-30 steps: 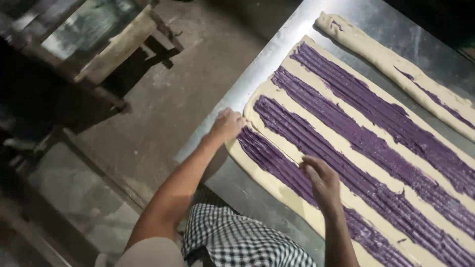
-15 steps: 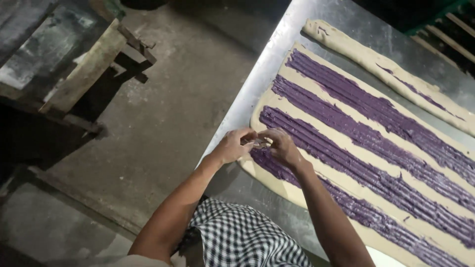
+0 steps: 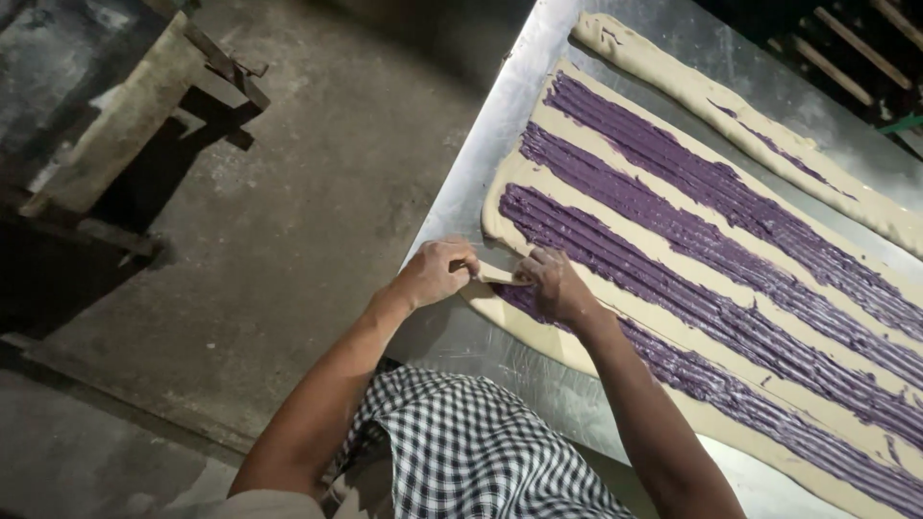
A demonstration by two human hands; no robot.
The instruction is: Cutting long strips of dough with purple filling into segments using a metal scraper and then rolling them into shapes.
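Dough edge pinched at the near-left corner of the metal desk.

A wooden bench is seen at far left on the concrete floor. The left hand and right hand are both clenched on the folded edge of the dough sheet, whose purple filling stripes run lengthwise from the near-left corner to the right. A rolled dough log lies parallel beyond.

Two bare forearms extend from the bottom edge of the frame; no sleeves, watch or gloves are visible. The left hand and right hand carry no rings. A garment in black-and-white check, woven in small squares, covers the lower body between the arms.
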